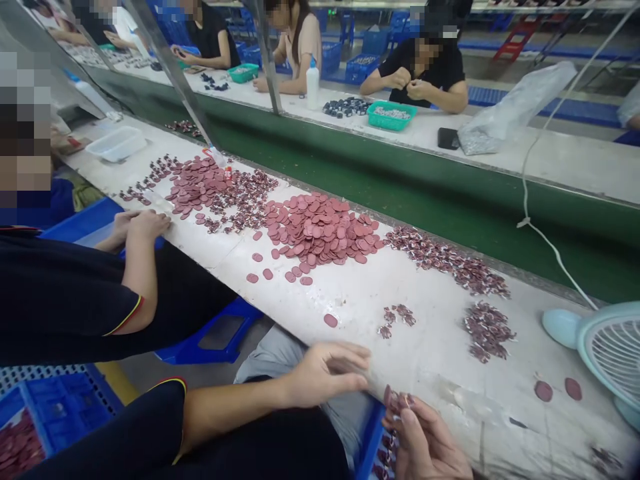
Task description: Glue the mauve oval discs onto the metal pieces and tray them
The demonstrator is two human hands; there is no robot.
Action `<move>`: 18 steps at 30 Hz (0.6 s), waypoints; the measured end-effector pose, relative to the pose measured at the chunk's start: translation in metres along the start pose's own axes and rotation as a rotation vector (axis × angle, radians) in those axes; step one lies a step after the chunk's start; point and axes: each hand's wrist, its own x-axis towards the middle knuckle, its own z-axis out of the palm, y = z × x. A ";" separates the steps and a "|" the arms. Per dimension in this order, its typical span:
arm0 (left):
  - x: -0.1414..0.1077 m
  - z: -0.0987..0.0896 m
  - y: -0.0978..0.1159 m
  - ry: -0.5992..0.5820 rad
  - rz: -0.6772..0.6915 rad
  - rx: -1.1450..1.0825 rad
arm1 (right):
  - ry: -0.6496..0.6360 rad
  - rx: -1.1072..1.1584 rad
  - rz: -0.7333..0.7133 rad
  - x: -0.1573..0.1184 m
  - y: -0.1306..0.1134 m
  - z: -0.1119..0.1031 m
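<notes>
Closest to us is our own dark sleeve [125,427], edged in red and yellow, beside a blue crate [70,407] holding reddish ovals. To its right our left hand [325,377] stands wide, thumb apart from slightly blurred fingers, holding nothing. Farther right, the reddish piece [391,399] sits pinched between thumb and fingers of our right hand [433,440], just beyond the bench's near edge; its finer details are too small for us to tell.

We judge it light and thin, fairly stiff, perhaps smooth enough to slip, its small fittings easily bent. We would hold it by the rim of the oval, clear of the fittings.

The pale bench [360,293] looks scuffed. Along it we see a white tray [116,145], a mound of ovals [200,183], a larger oval heap [320,230], a band of small dark-red parts [445,260], two loose ovals [543,391] and a pale blue fan [615,353].

At our left a co-worker's hands [147,225] rest at the bench edge. Beyond a green strip [350,173], people sit at another bench, with a white bottle [313,85] and a green basket [390,124].
</notes>
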 end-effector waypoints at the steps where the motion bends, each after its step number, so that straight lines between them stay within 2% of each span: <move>1: 0.003 -0.013 0.003 0.012 0.041 0.103 | 0.070 0.032 0.005 -0.003 0.004 -0.013; 3: 0.011 -0.041 0.009 0.004 0.100 0.281 | 0.204 0.071 0.008 -0.011 0.011 -0.047; 6: 0.029 -0.073 0.009 -0.067 0.159 0.445 | 0.383 0.037 0.005 -0.023 0.026 -0.114; 8: 0.038 -0.082 0.005 -0.062 0.280 0.693 | 0.536 -0.035 0.001 -0.032 0.042 -0.164; 9: 0.041 -0.084 0.003 -0.049 0.300 0.726 | 0.627 -0.082 -0.003 -0.036 0.053 -0.190; 11: 0.043 -0.084 0.002 -0.033 0.276 0.740 | 0.759 -0.197 0.043 -0.043 0.077 -0.239; 13: 0.044 -0.084 0.006 -0.039 0.235 0.738 | 0.811 -0.318 0.143 -0.048 0.103 -0.278; 15: 0.046 -0.086 0.011 -0.056 0.193 0.717 | 0.784 -0.438 0.272 -0.050 0.127 -0.302; 16: 0.046 -0.087 0.013 -0.060 0.166 0.695 | 0.760 -0.486 0.327 -0.052 0.138 -0.307; 18: 0.047 -0.091 0.018 -0.045 0.114 0.648 | 0.705 -0.538 0.391 -0.058 0.159 -0.304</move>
